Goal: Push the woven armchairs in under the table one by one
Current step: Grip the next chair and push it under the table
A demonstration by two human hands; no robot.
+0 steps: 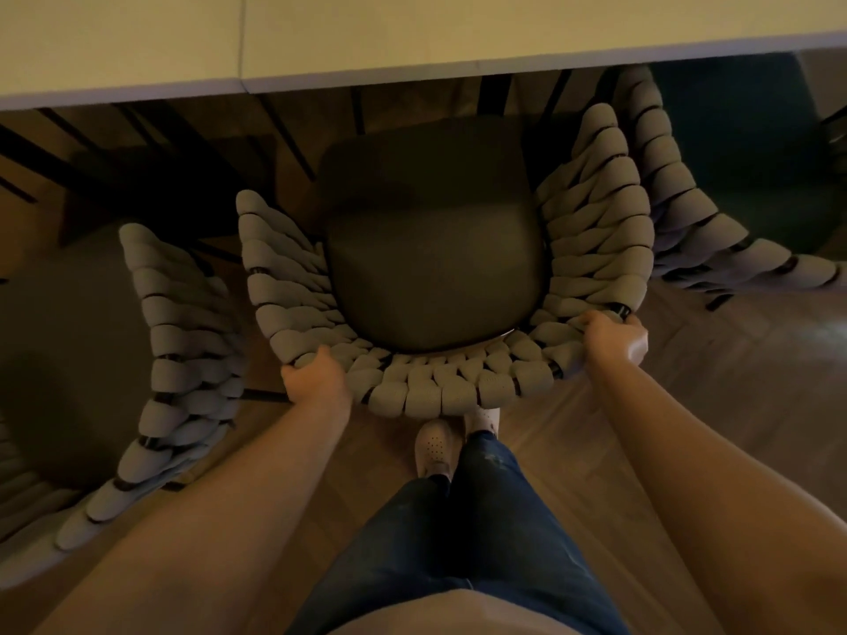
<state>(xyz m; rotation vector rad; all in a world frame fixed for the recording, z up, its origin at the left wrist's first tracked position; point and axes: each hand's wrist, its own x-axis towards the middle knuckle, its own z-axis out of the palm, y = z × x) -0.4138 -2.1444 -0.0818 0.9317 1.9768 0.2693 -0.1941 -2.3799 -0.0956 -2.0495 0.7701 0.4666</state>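
A pale cream flat tabletop spans the whole upper part of the frame, its near edge running slightly downhill from right to left. Below it a brown wooden plank floor fills the rest of the view, with dark table legs and struts showing in the shadow under the edge.

In the centre of the frame stands a grey woven armchair with thick padded braids and a dark rounded seat cushion. It faces the table. Its seat front and armrest tips lie close below the table edge in the picture, while the whole cushion and curved back are in plain view on the near side. A second grey woven armchair stands at the left of the frame, just beside the central one, and a third grey woven armchair stands at the upper right, its arm close against the central chair's right arm.

Dark blue jeans occupy the lower centre.

The left hand grips the back rim of the central chair at its lower left, fingers curled over the braids. The right hand grips the rim at its lower right the same way.

Pale perforated shoes stand just behind the chair back.
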